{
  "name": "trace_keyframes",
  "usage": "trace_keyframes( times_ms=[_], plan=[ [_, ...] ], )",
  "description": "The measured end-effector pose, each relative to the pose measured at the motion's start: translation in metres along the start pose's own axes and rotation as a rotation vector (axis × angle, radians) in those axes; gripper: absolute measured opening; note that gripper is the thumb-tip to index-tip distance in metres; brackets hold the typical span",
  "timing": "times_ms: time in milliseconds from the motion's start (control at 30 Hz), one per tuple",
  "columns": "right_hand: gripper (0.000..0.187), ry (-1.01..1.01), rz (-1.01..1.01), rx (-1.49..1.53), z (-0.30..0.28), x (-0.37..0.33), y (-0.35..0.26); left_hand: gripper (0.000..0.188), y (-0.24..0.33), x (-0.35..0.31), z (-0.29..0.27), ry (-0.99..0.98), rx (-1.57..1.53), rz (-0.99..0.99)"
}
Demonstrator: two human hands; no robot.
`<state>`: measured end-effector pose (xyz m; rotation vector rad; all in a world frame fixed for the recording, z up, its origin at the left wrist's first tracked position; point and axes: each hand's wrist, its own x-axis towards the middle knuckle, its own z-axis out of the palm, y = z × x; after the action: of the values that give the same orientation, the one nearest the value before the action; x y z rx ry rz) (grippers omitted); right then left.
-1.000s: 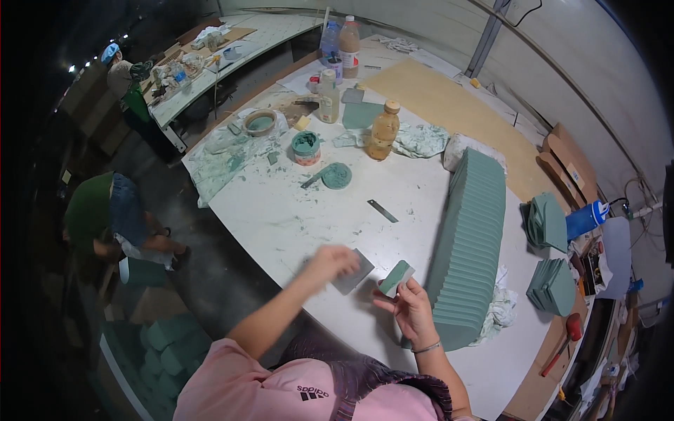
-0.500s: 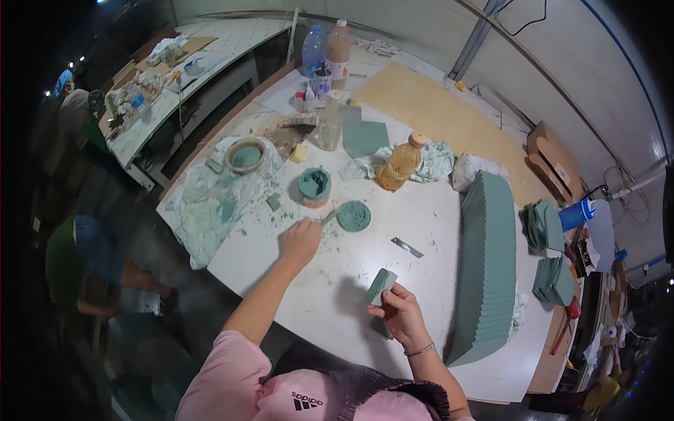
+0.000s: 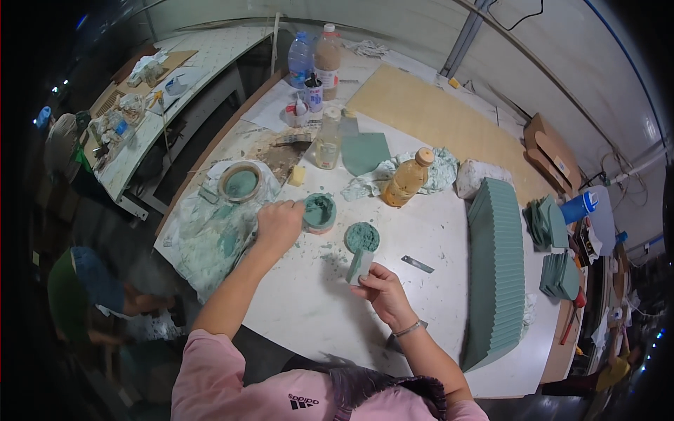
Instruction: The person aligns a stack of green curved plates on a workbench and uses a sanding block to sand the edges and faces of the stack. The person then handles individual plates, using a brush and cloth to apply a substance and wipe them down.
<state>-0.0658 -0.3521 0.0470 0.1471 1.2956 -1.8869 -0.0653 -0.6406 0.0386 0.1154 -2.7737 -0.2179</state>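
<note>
Piece (image 3: 361, 268), small, flat, tilted; pale grey face, green along left side. Pinched in your right hand (image 3: 385, 292), that grip closed on it, just before paste-filled round lid (image 3: 362, 235). Your left hand (image 3: 279, 223) curls at green paste tub (image 3: 320, 224); cannot tell whether that grip holds anything. Bench (image 3: 437, 302) edge runs beneath your left forearm (image 3: 236, 295). Open room: white surface between right hand and long green stack (image 3: 496, 281), short metal strip (image 3: 418, 264) lying there.
</note>
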Motion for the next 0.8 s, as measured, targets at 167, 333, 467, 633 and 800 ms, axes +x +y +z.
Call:
trace_keyframes(
  times_ms=[167, 333, 467, 633, 800],
  plan=[
    [0.036, 0.023, 0.020, 0.035, -0.007, 0.014, 0.003, 0.004, -0.003, 0.023, 0.019, 0.207, 0.063, 0.144],
    [0.036, 0.064, 0.034, 0.054, -0.013, 0.019, 0.001, 0.005, -0.005, 0.028, 0.013, -0.088, -0.081, 0.172],
    [0.036, 0.048, 0.029, 0.040, -0.016, 0.022, -0.001, 0.003, -0.004, 0.040, 0.007, -0.025, 0.013, 0.197],
    [0.037, 0.048, 0.045, 0.064, -0.016, 0.027, 0.001, 0.006, -0.002, 0.044, 0.014, -0.069, -0.002, 0.238],
    [0.039, 0.041, 0.037, 0.024, -0.016, 0.029, -0.005, 0.009, 0.002, 0.050, -0.010, -0.235, 0.038, 0.274]
  ],
)
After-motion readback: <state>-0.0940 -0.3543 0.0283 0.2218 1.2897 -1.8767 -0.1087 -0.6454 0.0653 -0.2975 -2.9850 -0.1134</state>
